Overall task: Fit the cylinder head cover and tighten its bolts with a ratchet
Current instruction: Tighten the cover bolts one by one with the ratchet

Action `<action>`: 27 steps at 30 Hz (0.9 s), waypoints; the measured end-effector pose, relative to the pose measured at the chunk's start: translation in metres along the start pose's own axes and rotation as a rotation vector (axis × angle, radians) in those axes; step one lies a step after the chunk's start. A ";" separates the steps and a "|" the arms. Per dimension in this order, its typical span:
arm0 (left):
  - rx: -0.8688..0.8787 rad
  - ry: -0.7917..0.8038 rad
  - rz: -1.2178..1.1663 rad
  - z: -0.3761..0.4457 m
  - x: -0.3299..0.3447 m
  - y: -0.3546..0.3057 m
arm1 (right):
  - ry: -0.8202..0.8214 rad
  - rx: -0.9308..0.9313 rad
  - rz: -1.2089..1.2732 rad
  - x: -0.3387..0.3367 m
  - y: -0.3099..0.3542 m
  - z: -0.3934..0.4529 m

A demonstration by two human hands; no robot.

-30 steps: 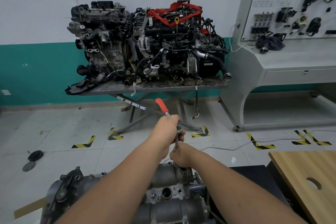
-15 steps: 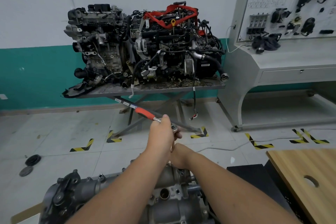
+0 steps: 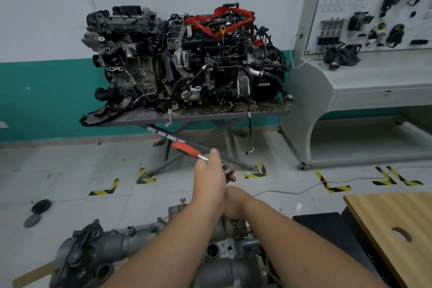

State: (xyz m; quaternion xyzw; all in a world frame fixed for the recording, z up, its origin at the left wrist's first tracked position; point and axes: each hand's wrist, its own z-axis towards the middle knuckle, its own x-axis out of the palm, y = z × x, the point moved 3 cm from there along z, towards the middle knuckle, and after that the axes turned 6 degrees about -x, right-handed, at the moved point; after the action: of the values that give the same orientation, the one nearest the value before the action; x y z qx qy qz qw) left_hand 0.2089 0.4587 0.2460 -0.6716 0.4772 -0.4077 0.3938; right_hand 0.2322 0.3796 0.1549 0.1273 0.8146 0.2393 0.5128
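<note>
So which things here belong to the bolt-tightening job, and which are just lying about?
In use: red-handled steel ratchet, grey metal cylinder head cover, left hand, right hand.
Lying about: two engines on grey steel table, round black caps, wooden board.

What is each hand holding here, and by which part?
The left hand grips the ratchet at its head end; the red handle sticks out free. The right hand is down by the engine; its hold is hidden.

The left hand covers most of the ratchet shaft; below it, the right hand hides the bolt. The cylinder head cover runs off the bottom edge.
</note>
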 end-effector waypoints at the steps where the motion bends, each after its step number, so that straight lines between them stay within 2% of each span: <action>1: 0.000 0.005 -0.004 -0.001 0.000 -0.001 | -0.003 -0.001 -0.028 -0.002 0.001 -0.001; 8: -0.057 0.156 -0.022 0.002 -0.003 -0.004 | 0.001 0.009 -0.082 -0.001 -0.005 0.009; 14: -0.075 0.153 -0.017 -0.005 -0.003 -0.010 | -0.009 0.026 -0.070 0.000 -0.003 0.004; 27: -0.042 0.285 -0.143 -0.016 -0.007 -0.020 | -0.050 0.049 -0.007 -0.001 -0.002 0.001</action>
State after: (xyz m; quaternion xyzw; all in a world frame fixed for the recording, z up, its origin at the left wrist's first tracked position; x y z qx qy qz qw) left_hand 0.1994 0.4681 0.2688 -0.6472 0.4875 -0.5159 0.2780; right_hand 0.2340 0.3777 0.1544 0.1429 0.8077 0.2141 0.5304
